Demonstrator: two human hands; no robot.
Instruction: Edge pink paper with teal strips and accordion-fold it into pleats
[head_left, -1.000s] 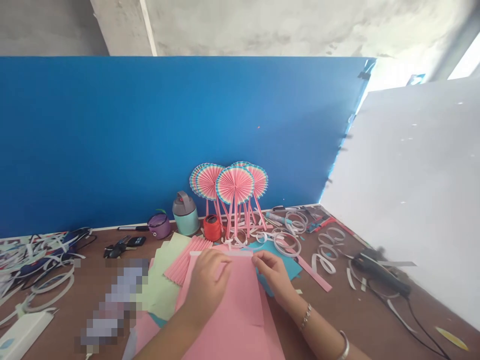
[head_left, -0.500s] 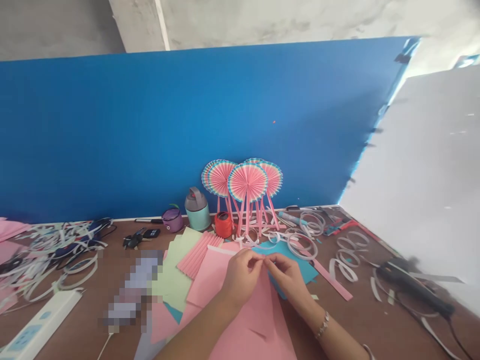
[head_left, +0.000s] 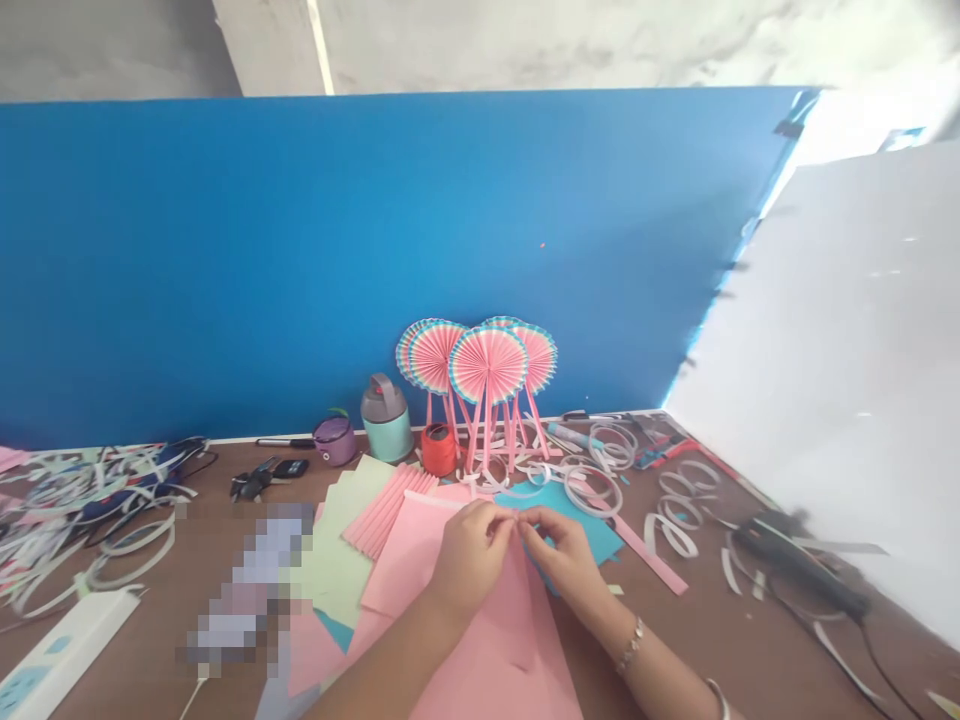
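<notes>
My left hand point(head_left: 472, 555) and my right hand point(head_left: 562, 552) meet fingertip to fingertip over the middle of the table. Both are closed in a pinch at the upper edge of a pink paper sheet point(head_left: 517, 625), which hangs down below them over more pink paper point(head_left: 450, 690). The exact spot between the fingertips is hidden. Left of my left hand lie another pink sheet point(head_left: 405, 550), a row of pink paper sticks point(head_left: 386, 508) and pale green sheets point(head_left: 334, 560). Blue paper point(head_left: 592, 525) lies behind my right hand.
Pink pleated paper fans point(head_left: 488, 366) stand against the blue partition point(head_left: 300, 250). Before them are a teal flask point(head_left: 388, 435), a purple pot point(head_left: 334, 440) and a red spool point(head_left: 439, 450). A glue gun point(head_left: 802, 565) lies right, a power strip point(head_left: 67, 650) left, white strip coils point(head_left: 592, 488) behind.
The view has shifted slightly, so the things on the table sit a little further left. Both hands keep their pinch on the pink sheet, fingertips together.
</notes>
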